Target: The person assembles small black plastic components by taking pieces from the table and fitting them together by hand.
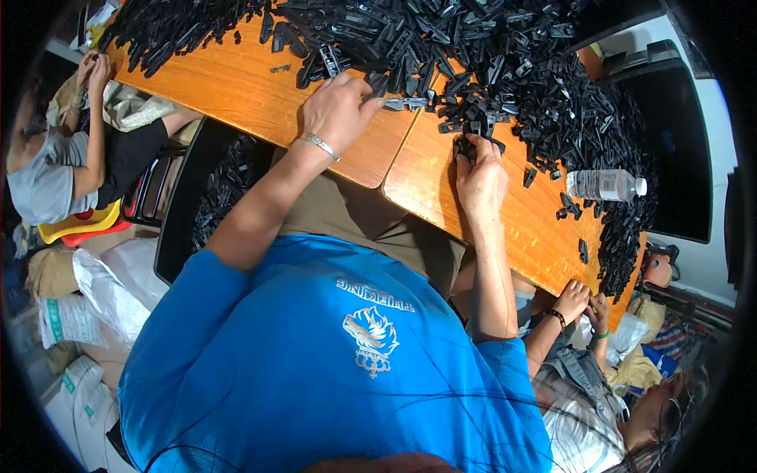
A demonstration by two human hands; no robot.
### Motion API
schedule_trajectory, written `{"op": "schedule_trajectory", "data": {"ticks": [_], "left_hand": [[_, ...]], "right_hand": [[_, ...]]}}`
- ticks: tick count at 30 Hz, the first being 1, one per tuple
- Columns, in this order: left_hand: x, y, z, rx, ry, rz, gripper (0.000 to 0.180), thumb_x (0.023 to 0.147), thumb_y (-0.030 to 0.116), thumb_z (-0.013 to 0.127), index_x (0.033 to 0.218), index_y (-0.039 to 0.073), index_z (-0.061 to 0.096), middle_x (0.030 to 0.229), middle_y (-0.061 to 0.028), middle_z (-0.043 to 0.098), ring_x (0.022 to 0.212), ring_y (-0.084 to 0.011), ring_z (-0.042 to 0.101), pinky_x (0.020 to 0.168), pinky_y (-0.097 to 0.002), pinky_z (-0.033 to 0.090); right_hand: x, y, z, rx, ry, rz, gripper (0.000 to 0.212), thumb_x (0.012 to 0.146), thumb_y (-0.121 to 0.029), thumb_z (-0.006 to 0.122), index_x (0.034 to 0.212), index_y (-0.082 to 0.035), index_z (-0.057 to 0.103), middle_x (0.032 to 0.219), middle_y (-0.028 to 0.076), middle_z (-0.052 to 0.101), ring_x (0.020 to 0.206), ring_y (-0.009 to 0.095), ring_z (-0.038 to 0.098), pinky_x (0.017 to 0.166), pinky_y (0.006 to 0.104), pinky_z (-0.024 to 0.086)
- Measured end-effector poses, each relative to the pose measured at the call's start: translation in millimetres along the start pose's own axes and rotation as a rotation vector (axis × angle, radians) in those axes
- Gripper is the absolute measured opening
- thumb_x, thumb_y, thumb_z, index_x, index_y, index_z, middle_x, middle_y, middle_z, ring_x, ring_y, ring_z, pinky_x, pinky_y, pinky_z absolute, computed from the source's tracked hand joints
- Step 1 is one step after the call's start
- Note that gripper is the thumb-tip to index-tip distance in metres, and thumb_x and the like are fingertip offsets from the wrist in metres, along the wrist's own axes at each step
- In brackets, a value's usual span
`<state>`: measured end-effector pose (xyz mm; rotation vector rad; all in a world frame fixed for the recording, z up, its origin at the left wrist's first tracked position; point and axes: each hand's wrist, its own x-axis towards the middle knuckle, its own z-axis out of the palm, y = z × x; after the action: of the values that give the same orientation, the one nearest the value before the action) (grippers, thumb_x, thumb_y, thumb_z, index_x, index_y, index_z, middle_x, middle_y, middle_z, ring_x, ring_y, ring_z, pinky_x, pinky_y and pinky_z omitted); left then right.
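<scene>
My left hand [335, 114], with a silver bracelet at its wrist, rests at the near side of a big heap of small black plastic parts [402, 47]. Its fingers are curled, thumb and forefinger closed about a black plastic piece [380, 83]. A longer dark piece with a shiny face [406, 103] lies just beyond the thumb tip. Farther right, my right hand [482, 181] has its fingers bent down over a few black plastic parts [467, 146] and pinches at them. Exactly which part it grips is partly hidden by the fingers.
Two wooden tabletops [418, 169] meet at a seam between my hands. A clear plastic bottle [603, 185] lies on its side at the right. Below the left edge stands a black bin [189, 213] of parts. Co-workers sit at left [59, 169] and lower right [583, 418].
</scene>
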<state>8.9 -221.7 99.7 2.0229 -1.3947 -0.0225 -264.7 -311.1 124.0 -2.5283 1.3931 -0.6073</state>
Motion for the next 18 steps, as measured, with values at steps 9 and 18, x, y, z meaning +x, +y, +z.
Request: {"op": "schedule_trajectory", "data": {"ticks": [9,18], "left_hand": [[-15,2,-17,-0.048,-0.107,-0.096,0.026,0.088,0.021,0.087,0.098,0.006,0.069,0.099,-0.0113,0.072,0.086,-0.031,0.073,0.073,-0.0433,0.058],[-42,20,-34,-0.253,-0.059,-0.027,0.023,0.091,0.006,0.079,0.113,0.006,0.071,0.108,-0.0147,0.069,0.096,-0.0335,0.072,0.08,-0.0444,0.059]], "right_hand": [[-11,11,-7,0.065,-0.018,0.022,0.036,0.094,-0.014,0.076,0.128,-0.006,0.067,0.119,0.022,0.067,0.097,0.046,0.072,0.081,0.0525,0.059],[-20,-52,2,0.171,-0.168,-0.168,0.027,0.093,-0.007,0.078,0.12,-0.006,0.072,0.108,0.017,0.068,0.085,0.041,0.072,0.071,0.0472,0.058]]}}
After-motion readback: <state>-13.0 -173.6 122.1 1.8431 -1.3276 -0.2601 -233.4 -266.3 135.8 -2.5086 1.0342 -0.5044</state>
